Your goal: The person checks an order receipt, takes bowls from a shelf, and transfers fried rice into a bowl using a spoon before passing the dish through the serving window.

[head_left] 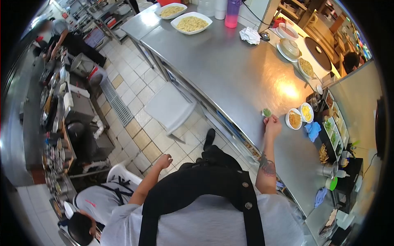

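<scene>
Round cup, perhaps plastic, in right hand.

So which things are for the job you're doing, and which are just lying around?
For the job, it seems:
right hand
small cup of green bits

Probably just about:
white chair
blue cloth by the bowls
purple bottle

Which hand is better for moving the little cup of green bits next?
Probably the right hand: its fingers are at the little cup on the metal counter. The left hand is out over the floor, farther away.
</scene>
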`<state>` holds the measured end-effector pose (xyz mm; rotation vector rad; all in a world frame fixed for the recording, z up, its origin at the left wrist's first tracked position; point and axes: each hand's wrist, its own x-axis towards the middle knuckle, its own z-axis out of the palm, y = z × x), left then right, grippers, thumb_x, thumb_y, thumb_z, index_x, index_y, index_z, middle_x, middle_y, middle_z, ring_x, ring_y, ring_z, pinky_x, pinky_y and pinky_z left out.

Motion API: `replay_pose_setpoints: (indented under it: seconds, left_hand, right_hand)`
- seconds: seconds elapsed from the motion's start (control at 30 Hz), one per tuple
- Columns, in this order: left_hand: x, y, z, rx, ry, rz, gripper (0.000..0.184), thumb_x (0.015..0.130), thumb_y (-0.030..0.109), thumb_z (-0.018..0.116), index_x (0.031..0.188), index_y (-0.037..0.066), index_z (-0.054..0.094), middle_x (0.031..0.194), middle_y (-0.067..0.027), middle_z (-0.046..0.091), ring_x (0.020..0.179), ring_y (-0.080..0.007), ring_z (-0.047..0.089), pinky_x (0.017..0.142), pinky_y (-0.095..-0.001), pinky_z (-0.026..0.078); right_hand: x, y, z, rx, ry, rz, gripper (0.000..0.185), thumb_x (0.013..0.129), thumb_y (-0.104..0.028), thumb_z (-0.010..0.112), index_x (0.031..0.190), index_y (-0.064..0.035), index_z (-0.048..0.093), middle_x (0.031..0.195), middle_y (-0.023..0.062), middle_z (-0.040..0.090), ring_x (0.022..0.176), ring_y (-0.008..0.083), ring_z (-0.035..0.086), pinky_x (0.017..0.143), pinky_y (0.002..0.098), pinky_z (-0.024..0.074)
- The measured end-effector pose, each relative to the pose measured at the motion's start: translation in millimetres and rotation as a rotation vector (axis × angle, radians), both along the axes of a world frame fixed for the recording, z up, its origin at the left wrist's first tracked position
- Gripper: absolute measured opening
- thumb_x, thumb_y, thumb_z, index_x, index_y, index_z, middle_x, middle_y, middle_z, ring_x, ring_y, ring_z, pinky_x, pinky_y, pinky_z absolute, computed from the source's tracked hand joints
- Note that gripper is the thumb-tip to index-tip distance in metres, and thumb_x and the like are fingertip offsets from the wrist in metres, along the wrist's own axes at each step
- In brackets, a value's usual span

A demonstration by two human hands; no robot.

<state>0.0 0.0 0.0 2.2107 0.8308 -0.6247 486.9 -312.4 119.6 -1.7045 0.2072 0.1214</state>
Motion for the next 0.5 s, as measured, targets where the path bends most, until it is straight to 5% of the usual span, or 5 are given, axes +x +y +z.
replay_pose_setpoints:
  seconds: [0.17, 0.23, 0.3, 0.5]
  left_hand:
    - [57, 77, 17, 0.102, -0.250, 0.188, 0.030, 0.084, 0.024, 0.056, 0.101, 0.000, 0.061, 0.103, -0.0229, 0.060, 0.101, -0.0361, 0.056, 0.088, -0.0410, 0.044]
    - [97, 113, 47, 0.136, -0.304, 0.296, 0.029, 0.084, 0.022, 0.056, 0.101, 0.000, 0.061, 0.102, -0.0226, 0.060, 0.100, -0.0358, 0.057, 0.087, -0.0405, 0.044]
    - [127, 146, 61, 0.122, -0.363, 0.372, 0.028, 0.085, 0.022, 0.056, 0.102, 0.000, 0.061, 0.102, -0.0223, 0.060, 0.099, -0.0356, 0.057, 0.087, -0.0402, 0.044]
    - [260, 270, 138, 0.324, -0.693, 0.297, 0.024, 0.087, 0.020, 0.054, 0.101, 0.002, 0.060, 0.100, -0.0192, 0.061, 0.095, -0.0344, 0.057, 0.084, -0.0391, 0.044]
  right_hand:
    - [4, 82, -23, 0.381, -0.194, -0.174, 0.025, 0.090, -0.008, 0.050, 0.110, 0.0063, 0.047, 0.083, 0.0071, 0.058, 0.074, 0.0107, 0.056, 0.066, 0.0233, 0.0474]
    - [-4, 113, -11, 0.145, -0.278, -0.137, 0.021, 0.091, -0.010, 0.050, 0.107, 0.0040, 0.048, 0.080, 0.0041, 0.054, 0.067, 0.0089, 0.050, 0.061, 0.0216, 0.0426]
    - [-7, 125, -27, 0.179, -0.264, -0.041, 0.017, 0.090, -0.012, 0.053, 0.101, 0.0012, 0.050, 0.079, 0.0025, 0.052, 0.064, 0.0077, 0.048, 0.060, 0.0214, 0.0419]
    - [-22, 155, 16, -0.288, -0.357, 0.275, 0.012, 0.084, -0.011, 0.062, 0.089, -0.0026, 0.055, 0.080, 0.0045, 0.050, 0.061, 0.0090, 0.047, 0.054, 0.0223, 0.0410]
